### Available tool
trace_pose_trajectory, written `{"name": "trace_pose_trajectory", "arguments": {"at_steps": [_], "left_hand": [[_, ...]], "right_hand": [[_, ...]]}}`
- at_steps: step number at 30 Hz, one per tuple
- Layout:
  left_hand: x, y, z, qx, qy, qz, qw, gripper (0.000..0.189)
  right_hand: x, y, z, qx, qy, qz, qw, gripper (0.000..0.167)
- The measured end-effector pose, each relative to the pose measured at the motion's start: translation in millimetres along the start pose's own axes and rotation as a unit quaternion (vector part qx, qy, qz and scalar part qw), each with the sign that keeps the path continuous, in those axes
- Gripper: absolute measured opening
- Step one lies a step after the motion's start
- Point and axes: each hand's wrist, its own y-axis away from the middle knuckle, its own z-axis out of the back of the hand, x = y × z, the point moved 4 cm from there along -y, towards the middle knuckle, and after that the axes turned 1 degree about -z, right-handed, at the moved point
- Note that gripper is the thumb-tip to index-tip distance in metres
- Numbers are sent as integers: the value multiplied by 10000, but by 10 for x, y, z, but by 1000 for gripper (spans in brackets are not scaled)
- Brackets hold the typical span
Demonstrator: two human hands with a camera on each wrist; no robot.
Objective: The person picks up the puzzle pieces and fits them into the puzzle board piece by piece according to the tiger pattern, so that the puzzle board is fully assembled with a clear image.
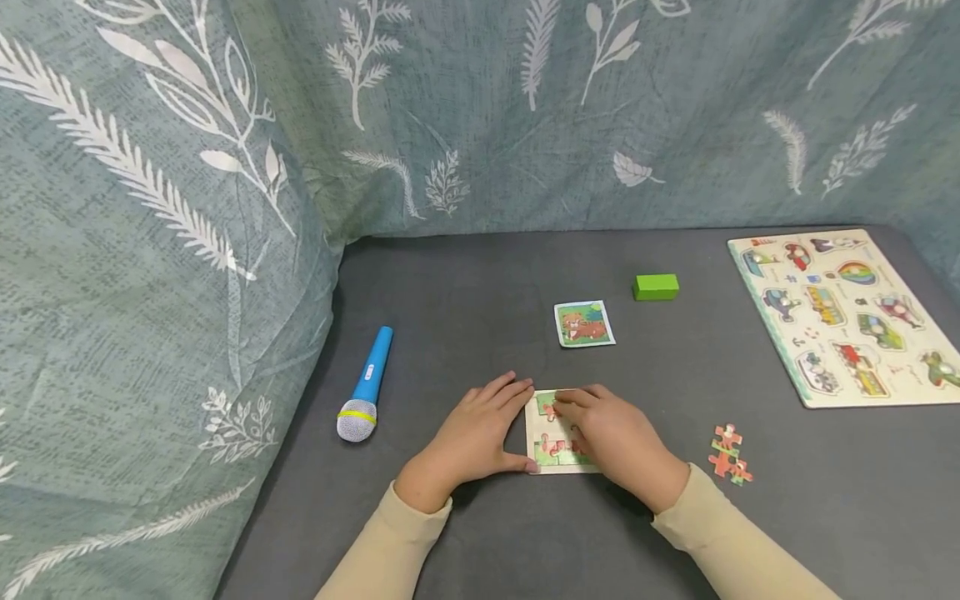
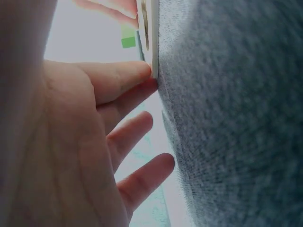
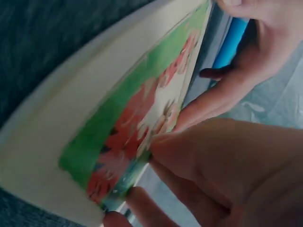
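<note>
A small wooden jigsaw board (image 1: 532, 429) lies on the table, partly filled with green and red puzzle pieces (image 1: 552, 448). My left hand (image 1: 480, 433) is at its left side, fingers extended, index fingertip by the top corner and thumb at the bottom corner. Over the board's right half is my right hand (image 1: 618, 437), thumb and index finger pinching a puzzle piece (image 3: 143, 137) at the middle of the picture. This hand hides much of the board in the head view. Several loose puzzle pieces (image 1: 725, 465) lie clustered right of the right hand.
Beyond the board is a square picture card (image 1: 584, 324) with an animal on it. A green block (image 1: 656, 287) stands farther back. At the right lies a large wooden puzzle board (image 1: 832, 325) with vehicle pictures. A blue toy microphone (image 1: 367, 383) is at the left.
</note>
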Motion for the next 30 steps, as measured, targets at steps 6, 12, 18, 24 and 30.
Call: {"name": "trace_pose_trajectory", "arguments": {"at_steps": [6,12,18,24,30], "left_hand": [[-11,2,6,-69,-137,-75,9999,103],[-6,1,43,-273,-97,-188,9994,97],[9,0,47,-244,-203,-302,9990,80],[2,-1,75,-230,-336,-565,9976,75],[-19,0,84,-362,-497,-903,9940,62]], "right_hand": [[59,12,-23,76,374,103,9992,45],[69,20,-47,-12,456,127,9989,46],[48,46,-49,103,442,-35,9990,50],[14,95,-46,-21,630,-144,9979,45],[-18,103,-35,12,557,-89,9984,41]]}}
